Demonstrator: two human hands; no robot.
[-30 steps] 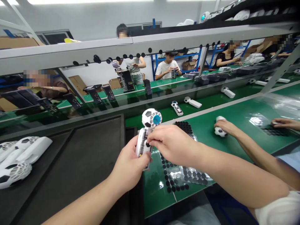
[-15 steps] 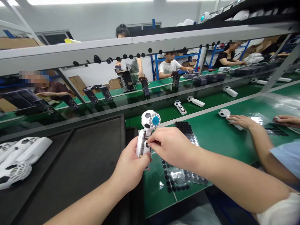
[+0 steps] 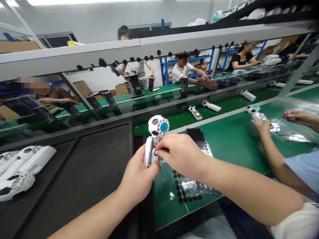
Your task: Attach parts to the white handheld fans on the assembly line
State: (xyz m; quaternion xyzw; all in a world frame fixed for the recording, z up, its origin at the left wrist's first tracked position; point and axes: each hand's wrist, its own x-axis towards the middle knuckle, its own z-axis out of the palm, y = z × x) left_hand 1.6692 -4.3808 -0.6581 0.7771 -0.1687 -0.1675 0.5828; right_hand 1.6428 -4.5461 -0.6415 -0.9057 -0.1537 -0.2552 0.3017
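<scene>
My left hand (image 3: 139, 174) is wrapped round the handle of a white handheld fan (image 3: 149, 151), held upright with its football-patterned head and blue centre at the top. The handle's front is off, showing parts inside. My right hand (image 3: 183, 156) pinches a small round black pad (image 3: 155, 152) against the open handle; its fingertips hide most of the pad. Beneath my right forearm, clear sheets of round black pads (image 3: 183, 196) lie on the green table (image 3: 169, 215).
A black tray (image 3: 99, 159) on the left holds several football-patterned white shells (image 3: 27, 166). Fan pieces (image 3: 195, 113) lie on the green conveyor ahead. At right, a co-worker's hand (image 3: 261, 127) holds another fan. A grey overhead beam (image 3: 99, 54) crosses above; more people sit beyond.
My hands and the fan have barely moved. The co-worker at right has lifted a fan off the table and turned it. Pieces on the conveyor have shifted slightly right.
</scene>
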